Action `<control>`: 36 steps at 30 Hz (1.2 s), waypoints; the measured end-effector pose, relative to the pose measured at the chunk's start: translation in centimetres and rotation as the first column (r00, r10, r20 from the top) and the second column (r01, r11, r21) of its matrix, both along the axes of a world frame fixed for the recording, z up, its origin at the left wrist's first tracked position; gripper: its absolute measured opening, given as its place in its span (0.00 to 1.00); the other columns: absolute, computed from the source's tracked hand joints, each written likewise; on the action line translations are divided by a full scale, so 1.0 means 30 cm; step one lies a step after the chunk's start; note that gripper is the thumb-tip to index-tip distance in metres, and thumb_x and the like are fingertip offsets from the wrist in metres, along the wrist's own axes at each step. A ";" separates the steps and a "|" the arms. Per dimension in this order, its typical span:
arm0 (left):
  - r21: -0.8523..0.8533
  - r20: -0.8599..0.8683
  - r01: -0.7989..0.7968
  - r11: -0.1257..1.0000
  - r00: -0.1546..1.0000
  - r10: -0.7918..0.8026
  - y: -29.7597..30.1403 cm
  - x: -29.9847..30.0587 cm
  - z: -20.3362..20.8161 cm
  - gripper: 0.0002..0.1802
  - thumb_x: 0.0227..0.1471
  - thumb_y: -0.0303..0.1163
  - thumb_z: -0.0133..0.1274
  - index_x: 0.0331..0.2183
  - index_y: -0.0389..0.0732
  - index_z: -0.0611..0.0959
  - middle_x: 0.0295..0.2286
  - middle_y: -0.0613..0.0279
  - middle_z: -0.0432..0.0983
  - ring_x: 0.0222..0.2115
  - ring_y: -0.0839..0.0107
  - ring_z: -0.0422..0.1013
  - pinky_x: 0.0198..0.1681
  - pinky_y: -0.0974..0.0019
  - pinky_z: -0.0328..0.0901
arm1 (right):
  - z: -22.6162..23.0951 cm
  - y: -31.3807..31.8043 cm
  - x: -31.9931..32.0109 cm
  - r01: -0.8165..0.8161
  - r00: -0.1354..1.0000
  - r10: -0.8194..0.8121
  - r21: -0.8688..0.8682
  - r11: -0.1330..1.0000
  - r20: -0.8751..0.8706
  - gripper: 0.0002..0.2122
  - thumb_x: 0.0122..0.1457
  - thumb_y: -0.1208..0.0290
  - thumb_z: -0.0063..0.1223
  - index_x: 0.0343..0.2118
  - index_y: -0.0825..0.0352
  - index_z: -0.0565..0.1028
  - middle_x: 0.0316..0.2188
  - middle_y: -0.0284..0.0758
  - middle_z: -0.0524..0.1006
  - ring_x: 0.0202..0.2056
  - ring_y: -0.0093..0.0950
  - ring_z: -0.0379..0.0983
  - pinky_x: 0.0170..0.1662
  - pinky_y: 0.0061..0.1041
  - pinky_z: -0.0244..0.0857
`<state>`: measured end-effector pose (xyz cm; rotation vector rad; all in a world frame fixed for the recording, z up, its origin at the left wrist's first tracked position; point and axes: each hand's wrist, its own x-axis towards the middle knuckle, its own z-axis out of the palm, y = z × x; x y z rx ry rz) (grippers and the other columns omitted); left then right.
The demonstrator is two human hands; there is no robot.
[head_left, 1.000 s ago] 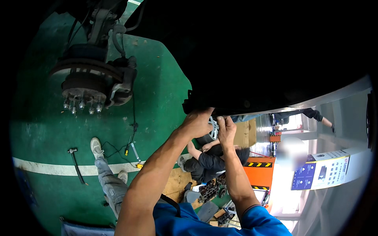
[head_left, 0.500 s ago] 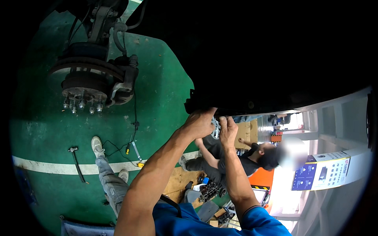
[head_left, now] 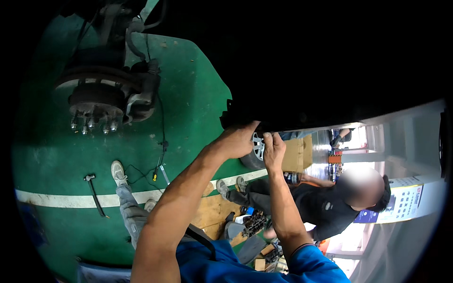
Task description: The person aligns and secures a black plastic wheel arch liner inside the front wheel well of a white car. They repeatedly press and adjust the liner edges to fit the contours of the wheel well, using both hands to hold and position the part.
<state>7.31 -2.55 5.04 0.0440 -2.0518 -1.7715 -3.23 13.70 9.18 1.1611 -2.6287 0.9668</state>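
Note:
My left hand [head_left: 239, 140] is raised to the lower edge of a dark vehicle body panel [head_left: 292, 123], its fingers curled and partly hidden against the edge. Just right of it, my right hand [head_left: 273, 150] is closed, thumb and fingertips together at the same edge. Whatever lies between the fingers of either hand is too dark or hidden to make out. To the left hangs a wheel hub [head_left: 96, 104] with a brake disc, a caliper and several studs carrying shiny nuts.
On the green floor [head_left: 61, 165] lie a hammer [head_left: 94, 194], a yellow-handled tool [head_left: 155, 177] and a black cable. Behind my hands stand a wheel [head_left: 257, 153] and a co-worker in black [head_left: 321, 207]. Metal parts [head_left: 255, 224] and cardboard [head_left: 212, 210] lie below.
The co-worker has shifted to the right and more of the wheel behind my hands shows. My hands remain at the panel edge, with the view slightly shifted.

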 end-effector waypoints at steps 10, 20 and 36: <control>0.194 0.278 0.237 0.952 0.917 -0.285 -0.052 0.015 0.064 0.65 0.42 0.67 0.60 0.66 0.31 0.55 0.65 0.36 0.51 0.67 0.50 0.48 0.68 0.60 0.46 | 0.007 0.016 -0.024 -0.073 0.983 0.075 0.016 0.997 -0.165 0.12 0.61 0.64 0.58 0.27 0.68 0.76 0.23 0.47 0.75 0.26 0.47 0.73 0.29 0.38 0.66; 0.513 0.021 0.288 0.809 0.937 -0.348 -0.037 -0.013 0.068 0.50 0.63 0.63 0.39 0.66 0.29 0.52 0.67 0.46 0.46 0.69 0.60 0.42 0.71 0.58 0.36 | 0.033 0.029 -0.023 -0.018 0.973 0.033 0.067 0.998 -0.230 0.21 0.59 0.51 0.57 0.21 0.66 0.73 0.20 0.42 0.74 0.25 0.48 0.72 0.27 0.43 0.63; -0.031 0.193 0.270 0.962 0.946 -0.259 -0.061 0.014 0.058 0.57 0.42 0.42 0.63 0.66 0.32 0.53 0.63 0.37 0.56 0.65 0.52 0.54 0.66 0.65 0.49 | 0.022 0.019 -0.019 -0.011 0.987 0.022 0.071 0.997 -0.158 0.16 0.61 0.60 0.58 0.25 0.69 0.75 0.21 0.46 0.74 0.25 0.47 0.71 0.29 0.38 0.64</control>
